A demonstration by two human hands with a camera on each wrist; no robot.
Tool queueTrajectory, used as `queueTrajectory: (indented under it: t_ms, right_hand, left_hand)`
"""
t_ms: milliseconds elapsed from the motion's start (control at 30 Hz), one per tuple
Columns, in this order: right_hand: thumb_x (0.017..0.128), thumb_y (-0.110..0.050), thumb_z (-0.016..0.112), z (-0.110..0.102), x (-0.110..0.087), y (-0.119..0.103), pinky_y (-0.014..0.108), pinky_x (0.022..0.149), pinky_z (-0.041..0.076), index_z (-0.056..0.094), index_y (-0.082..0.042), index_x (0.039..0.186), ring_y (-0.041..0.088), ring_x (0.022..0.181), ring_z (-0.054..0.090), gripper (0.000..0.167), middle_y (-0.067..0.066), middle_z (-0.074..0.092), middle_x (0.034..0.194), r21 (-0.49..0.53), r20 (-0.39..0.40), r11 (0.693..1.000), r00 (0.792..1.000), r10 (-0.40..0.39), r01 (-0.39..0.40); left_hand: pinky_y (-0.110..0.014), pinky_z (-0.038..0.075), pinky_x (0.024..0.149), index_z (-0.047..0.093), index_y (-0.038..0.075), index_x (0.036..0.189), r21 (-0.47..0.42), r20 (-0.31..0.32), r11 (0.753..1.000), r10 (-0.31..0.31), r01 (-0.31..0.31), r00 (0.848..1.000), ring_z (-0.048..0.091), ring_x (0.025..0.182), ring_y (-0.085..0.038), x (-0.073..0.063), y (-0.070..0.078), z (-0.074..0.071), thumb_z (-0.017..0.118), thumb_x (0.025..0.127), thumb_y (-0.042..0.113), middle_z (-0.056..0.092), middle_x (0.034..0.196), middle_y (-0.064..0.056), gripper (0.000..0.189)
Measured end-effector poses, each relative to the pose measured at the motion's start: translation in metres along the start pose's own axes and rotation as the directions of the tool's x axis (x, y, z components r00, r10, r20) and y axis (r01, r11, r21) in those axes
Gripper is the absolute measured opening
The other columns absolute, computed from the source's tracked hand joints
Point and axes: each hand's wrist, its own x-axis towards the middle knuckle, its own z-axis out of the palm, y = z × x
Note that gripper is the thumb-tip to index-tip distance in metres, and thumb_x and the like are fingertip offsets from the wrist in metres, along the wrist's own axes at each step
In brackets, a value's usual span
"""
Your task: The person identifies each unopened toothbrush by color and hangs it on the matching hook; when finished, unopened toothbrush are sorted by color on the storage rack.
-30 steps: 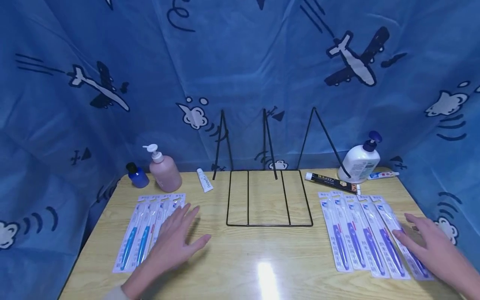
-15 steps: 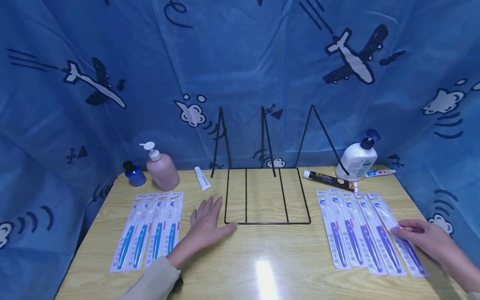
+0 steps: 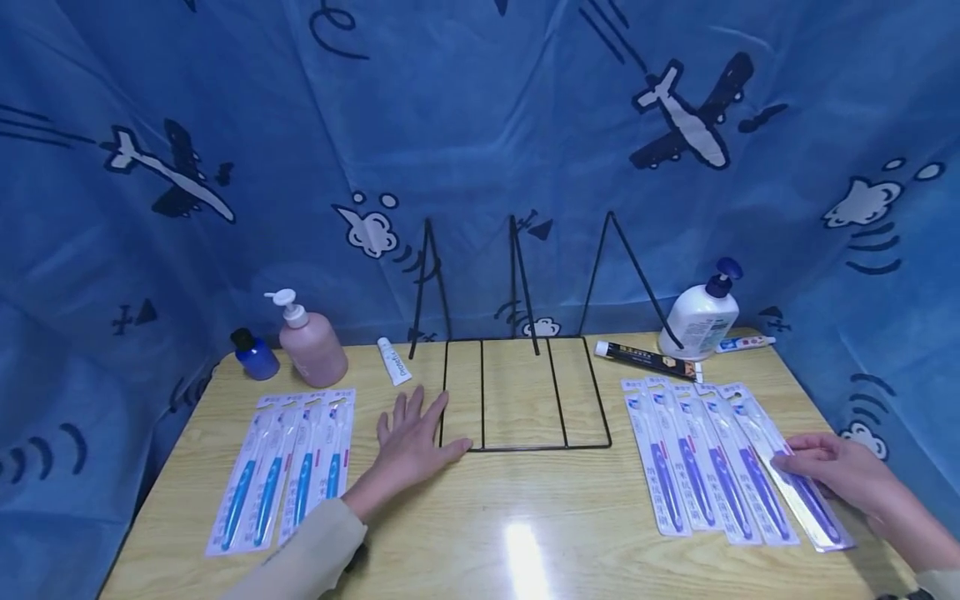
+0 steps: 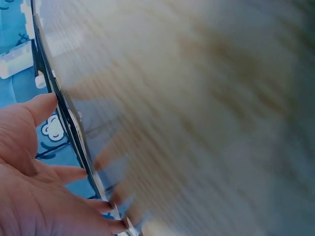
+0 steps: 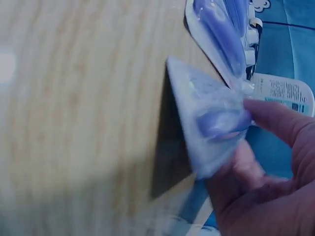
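Note:
My right hand [image 3: 843, 471] pinches the rightmost packaged toothbrush [image 3: 821, 518], a purple-handled one in a clear blister pack. In the right wrist view, its lower end is tilted up above the table, with a shadow beneath. Several more purple packaged toothbrushes [image 3: 723, 492] lie side by side to its left. My left hand [image 3: 408, 446] rests with fingers spread at the front left corner of a black wire rack [image 3: 525, 449], holding nothing. Left of that hand lies a row of packaged toothbrushes with blue handles [image 3: 266, 487].
Behind the blue row stand a pink pump bottle [image 3: 313, 350] and a small blue bottle [image 3: 257, 357]. A white tube [image 3: 394, 362] lies nearby. At the back right are a white pump bottle [image 3: 699, 321], a black tube [image 3: 648, 361] and a small colourful tube [image 3: 745, 343]. A blue curtain [image 3: 480, 125] hangs behind.
My left hand has moved right, from over the blue toothbrushes to the rack's corner. My right hand has come down, taken hold of the rightmost purple toothbrush and drawn it slightly apart from its row.

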Motion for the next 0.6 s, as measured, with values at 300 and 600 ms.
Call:
queueTrajectory:
  t_ms: [300, 600]
  right_hand:
    - [0.112, -0.021, 0.068, 0.001, -0.008, 0.000, 0.038, 0.078, 0.063, 0.055, -0.024, 0.144, 0.014, 0.094, 0.074, 0.035, -0.009, 0.076, 0.105, 0.472, 0.116, 0.881, 0.992, -0.050, -0.011]
    - [0.114, -0.004, 0.056, 0.032, -0.034, -0.039, 0.029, 0.078, 0.060, 0.061, -0.033, 0.140, 0.011, 0.101, 0.072, 0.040, -0.005, 0.074, 0.117, 0.690, 0.007, 0.681, 0.938, -0.346, 0.246]
  left_hand:
    - [-0.083, 0.003, 0.118, 0.039, 0.010, 0.170, 0.019, 0.043, 1.000, -0.005, 0.004, 0.999, 0.008, 0.161, -0.057, 0.005, -0.003, -0.004, 0.075, 0.097, 0.060, 0.017, 0.177, -0.029, 0.096]
    - [-0.083, 0.001, 0.118, 0.038, 0.011, 0.171, 0.015, 0.041, 1.000, -0.010, 0.009, 0.999, 0.006, 0.161, -0.056, 0.006, -0.006, -0.005, 0.077, 0.095, 0.062, 0.016, 0.177, -0.027, 0.100]
